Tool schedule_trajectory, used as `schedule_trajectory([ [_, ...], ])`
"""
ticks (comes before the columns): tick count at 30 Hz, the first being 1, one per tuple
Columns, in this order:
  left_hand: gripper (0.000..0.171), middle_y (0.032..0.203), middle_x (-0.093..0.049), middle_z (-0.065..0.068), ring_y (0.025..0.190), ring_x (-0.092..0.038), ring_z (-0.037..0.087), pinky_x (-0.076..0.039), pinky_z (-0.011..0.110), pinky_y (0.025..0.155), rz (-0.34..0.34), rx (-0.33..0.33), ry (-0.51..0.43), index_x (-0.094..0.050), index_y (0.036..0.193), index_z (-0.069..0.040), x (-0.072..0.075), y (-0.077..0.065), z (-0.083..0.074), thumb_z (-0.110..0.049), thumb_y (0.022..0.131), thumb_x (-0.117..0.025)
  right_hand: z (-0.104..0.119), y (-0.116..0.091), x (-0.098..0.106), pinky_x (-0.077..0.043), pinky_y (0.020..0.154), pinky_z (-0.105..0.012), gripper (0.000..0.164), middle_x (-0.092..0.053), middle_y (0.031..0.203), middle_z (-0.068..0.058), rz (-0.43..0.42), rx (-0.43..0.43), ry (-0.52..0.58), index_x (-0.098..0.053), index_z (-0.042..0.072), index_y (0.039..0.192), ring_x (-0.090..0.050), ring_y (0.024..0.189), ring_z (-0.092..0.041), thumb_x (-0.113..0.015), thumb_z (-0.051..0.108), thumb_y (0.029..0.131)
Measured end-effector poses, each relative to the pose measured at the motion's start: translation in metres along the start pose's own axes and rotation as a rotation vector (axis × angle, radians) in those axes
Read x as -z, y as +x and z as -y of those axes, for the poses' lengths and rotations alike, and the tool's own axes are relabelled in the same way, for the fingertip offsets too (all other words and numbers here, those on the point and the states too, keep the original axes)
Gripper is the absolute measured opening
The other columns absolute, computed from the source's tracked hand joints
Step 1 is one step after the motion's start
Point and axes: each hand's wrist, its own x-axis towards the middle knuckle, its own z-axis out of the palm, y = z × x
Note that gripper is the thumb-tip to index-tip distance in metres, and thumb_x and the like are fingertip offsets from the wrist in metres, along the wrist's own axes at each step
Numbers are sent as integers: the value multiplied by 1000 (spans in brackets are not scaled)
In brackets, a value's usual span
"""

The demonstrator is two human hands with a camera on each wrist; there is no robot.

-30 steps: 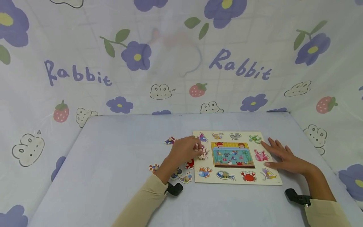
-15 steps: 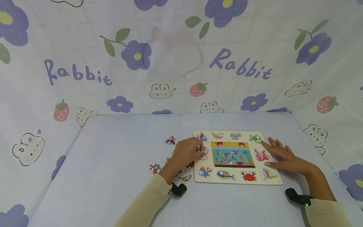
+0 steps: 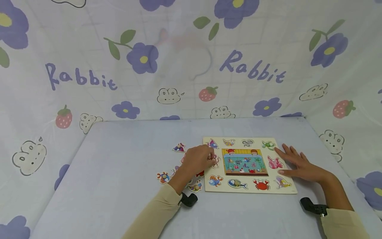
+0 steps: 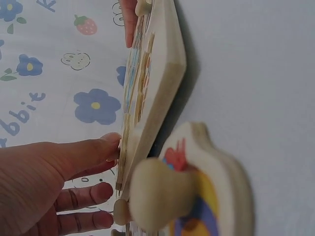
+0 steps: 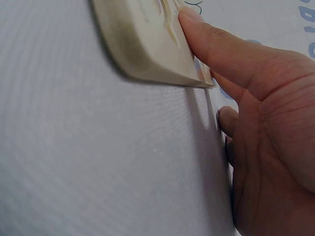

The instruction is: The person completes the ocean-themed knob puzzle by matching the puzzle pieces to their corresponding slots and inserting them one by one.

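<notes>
The wooden knob puzzle board (image 3: 219, 189) lies flat, a fish-tank picture in its middle and sea-animal shapes round it. At its left side my left hand (image 3: 198, 159) pinches the knob of a pinkish puzzle piece (image 3: 217, 161) between thumb and forefinger; the fingers hide much of the piece. In the left wrist view the thumb tip (image 4: 110, 140) presses close at the board's face, with the other fingers loosely bent. My right hand (image 3: 301, 167) rests with spread fingers on the board's right edge. Its thumb (image 5: 211, 37) lies over the border in the right wrist view.
Several loose knobbed pieces lie left of the board, among them a purple-red one (image 3: 179, 147), a blue-orange one (image 3: 163, 178) and a snail-like one (image 3: 195, 186). My left forearm partly covers this group. A printed curtain (image 3: 185, 66) hangs behind the table.
My left hand has shifted slightly to the right with the pinkish piece over the board's left side, uncovering more loose pieces. The right hand has stayed in place.
</notes>
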Motion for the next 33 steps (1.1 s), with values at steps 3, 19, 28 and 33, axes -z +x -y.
schedule_trajectory([
  [3,21,78,-56,-11,68,-51,8,-38,25,58,1,2,8,-68,88,-25,-1,0,0,-44,91,-75,0,0,0,23,109,-67,96,6,167,-25,-1,-5,-4,-19,19,163,20,149,-48,-73,42,87],
  [19,21,84,-60,-10,70,-52,8,-39,24,58,-11,12,29,-67,85,-25,-3,3,0,-42,91,-77,3,-2,2,24,108,-67,95,7,166,-27,9,-9,10,-17,19,163,21,148,-49,-73,40,89],
  [28,20,79,-58,-11,68,-51,8,-39,24,57,-2,55,-27,-70,83,-25,-4,3,2,-42,90,-78,1,-1,1,24,108,-67,95,6,166,-27,8,-7,4,-17,19,163,21,149,-49,-72,39,89],
  [33,20,78,-59,-12,68,-52,9,-39,25,57,1,85,-52,-70,83,-25,-5,4,2,-42,89,-78,1,0,0,24,108,-66,95,7,166,-26,10,-13,6,-17,21,163,21,149,-48,-72,40,89],
])
